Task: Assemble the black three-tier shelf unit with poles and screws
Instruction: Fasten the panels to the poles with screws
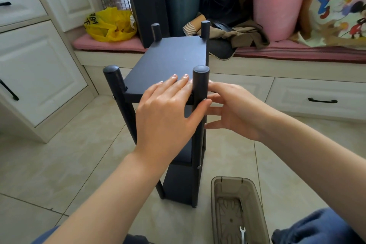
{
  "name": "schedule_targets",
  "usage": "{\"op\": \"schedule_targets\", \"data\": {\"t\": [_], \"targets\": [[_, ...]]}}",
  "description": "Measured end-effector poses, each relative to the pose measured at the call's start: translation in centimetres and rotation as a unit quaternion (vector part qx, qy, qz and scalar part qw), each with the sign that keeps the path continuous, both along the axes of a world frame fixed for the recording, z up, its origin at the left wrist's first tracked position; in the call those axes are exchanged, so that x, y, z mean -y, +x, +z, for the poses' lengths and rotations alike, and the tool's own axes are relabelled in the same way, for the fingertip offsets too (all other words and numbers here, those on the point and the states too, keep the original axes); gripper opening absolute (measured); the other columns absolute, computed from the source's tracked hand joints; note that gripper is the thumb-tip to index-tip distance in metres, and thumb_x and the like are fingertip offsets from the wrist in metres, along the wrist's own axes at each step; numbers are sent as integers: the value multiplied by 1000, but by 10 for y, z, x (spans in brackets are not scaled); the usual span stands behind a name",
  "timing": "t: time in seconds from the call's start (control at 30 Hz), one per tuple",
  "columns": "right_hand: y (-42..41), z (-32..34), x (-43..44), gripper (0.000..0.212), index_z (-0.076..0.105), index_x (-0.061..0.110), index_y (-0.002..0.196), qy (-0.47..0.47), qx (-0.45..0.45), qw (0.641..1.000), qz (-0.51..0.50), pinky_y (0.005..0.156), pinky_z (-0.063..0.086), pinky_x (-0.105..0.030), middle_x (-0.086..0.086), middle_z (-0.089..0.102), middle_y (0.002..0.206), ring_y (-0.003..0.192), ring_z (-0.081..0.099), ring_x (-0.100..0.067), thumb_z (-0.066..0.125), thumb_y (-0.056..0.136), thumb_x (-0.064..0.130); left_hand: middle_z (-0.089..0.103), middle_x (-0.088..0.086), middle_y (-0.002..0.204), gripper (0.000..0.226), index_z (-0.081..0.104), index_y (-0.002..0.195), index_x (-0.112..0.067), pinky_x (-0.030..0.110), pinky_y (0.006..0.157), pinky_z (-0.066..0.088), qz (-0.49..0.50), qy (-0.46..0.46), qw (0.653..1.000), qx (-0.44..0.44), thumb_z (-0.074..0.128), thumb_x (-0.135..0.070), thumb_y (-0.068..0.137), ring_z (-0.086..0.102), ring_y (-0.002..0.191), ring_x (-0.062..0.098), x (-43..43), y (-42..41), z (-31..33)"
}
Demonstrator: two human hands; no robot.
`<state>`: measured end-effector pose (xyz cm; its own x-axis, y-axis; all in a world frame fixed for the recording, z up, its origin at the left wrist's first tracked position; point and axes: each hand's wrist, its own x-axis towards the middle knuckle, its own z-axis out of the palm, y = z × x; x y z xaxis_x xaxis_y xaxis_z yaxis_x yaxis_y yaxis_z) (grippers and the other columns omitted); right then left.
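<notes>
1. The black shelf unit (178, 184) stands upright on the floor, at 12 o'clock from us.
2. Our left hand (168, 113) lies flat on the top shelf (168, 59) with its fingers straight. Its thumb touches the near right pole (200, 81).
3. That pole stands straight up and down. It is at 3 o'clock from our left hand and 9 o'clock from our right hand (235, 111).
4. Our right hand is spread out just beside the pole and holds nothing.
5. We think both hands are equally near.
</notes>
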<state>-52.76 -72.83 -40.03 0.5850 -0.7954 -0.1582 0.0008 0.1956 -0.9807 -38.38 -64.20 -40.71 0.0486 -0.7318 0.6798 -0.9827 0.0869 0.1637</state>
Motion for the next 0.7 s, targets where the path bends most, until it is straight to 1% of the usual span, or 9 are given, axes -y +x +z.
{"op": "schedule_targets", "data": {"t": [0.13, 0.27, 0.37, 0.47, 0.53, 0.6, 0.7], "targets": [[-13, -9, 0, 30, 72, 18, 108, 4, -29, 999, -37, 88, 57, -49, -2, 77, 96, 91, 74, -19, 50, 103, 36, 69, 4, 130, 60, 71, 127, -11, 41, 112, 42, 0, -14, 1000, 4, 46, -57, 97, 60, 130, 23, 1, 0, -2], [-29, -26, 0, 28, 70, 14, 113, 4, -71, 996, -47, 92, 55, -48, -6, 77, 101, 95, 74, -23, 51, 102, 32, 69, 6, 129, 61, 71, 126, -10, 42, 111, 41, -2, -29, 1000, 2, 45, -56, 97, 60, 129, 24, 1, -1, -4], [-43, -47, 3, 24, 69, 14, 111, 12, -135, 990, -31, 92, 57, -47, -6, 77, 99, 93, 75, -22, 54, 101, 29, 70, 7, 128, 60, 71, 125, -9, 42, 110, 41, -4, -37, 999, 0, 47, -55, 97, 60, 129, 24, 2, -1, -5], [-61, -73, 8, 21, 69, 18, 109, -2, -251, 968, 26, 88, 59, -38, 0, 77, 96, 91, 74, -15, 57, 100, 32, 71, 6, 127, 58, 72, 125, -9, 40, 109, 40, -4, -47, 999, 5, 47, -54, 98, 60, 129, 24, 3, -1, -7], [-72, -93, 12, 19, 68, 18, 109, 5, -307, 951, 45, 84, 60, -34, 0, 77, 96, 90, 74, -14, 58, 99, 31, 71, 6, 127, 56, 72, 125, -9, 40, 109, 39, -3, -56, 998, 6, 49, -53, 98, 60, 129, 24, 4, -1, -8], [-82, -118, 14, 18, 66, 16, 109, 21, -361, 930, 62, 83, 60, -33, -2, 76, 98, 92, 74, -16, 57, 100, 29, 71, 7, 127, 55, 72, 125, -9, 40, 108, 39, -7, -63, 998, 4, 51, -52, 98, 60, 129, 25, 4, -1, -8], [-89, -162, 12, 21, 63, 13, 114, 44, -441, 890, 113, 85, 60, -33, -4, 74, 102, 96, 72, -19, 54, 102, 28, 70, 7, 128, 54, 71, 126, -9, 40, 109, 37, -13, -58, 998, -7, 52, -51, 98, 59, 130, 25, 4, -1, -8]]}}
